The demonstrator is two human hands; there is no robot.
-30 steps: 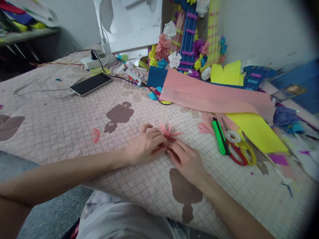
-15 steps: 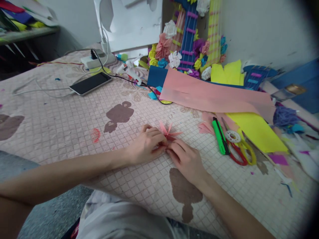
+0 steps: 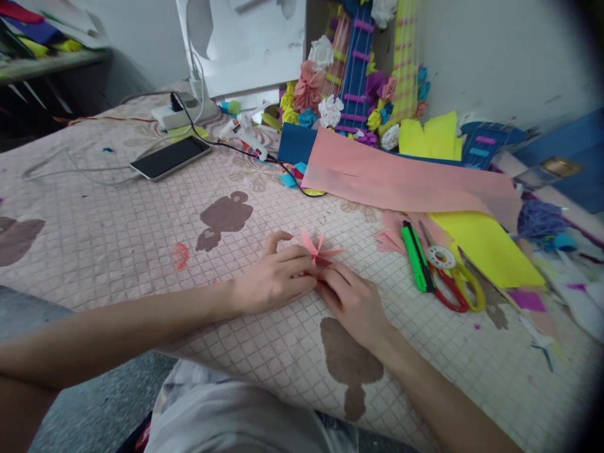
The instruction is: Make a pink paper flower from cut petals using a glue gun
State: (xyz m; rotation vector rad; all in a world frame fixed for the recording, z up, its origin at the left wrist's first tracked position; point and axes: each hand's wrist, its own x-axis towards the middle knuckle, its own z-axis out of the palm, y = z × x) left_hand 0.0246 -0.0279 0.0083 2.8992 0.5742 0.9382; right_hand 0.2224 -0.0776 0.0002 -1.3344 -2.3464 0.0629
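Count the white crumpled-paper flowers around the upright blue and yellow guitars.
4 visible: top flower between blue guitar and yellow guitar; second flower left of blue guitar; third flower below second; fourth flower by yellow guitar's base. Others may be hidden.

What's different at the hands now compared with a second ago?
The left hand has shifted slightly, its raised finger now standing farther from the others. No grasp or release shows: both hands stay at the folded pink paper. The right hand, green cutter and phone look unchanged.
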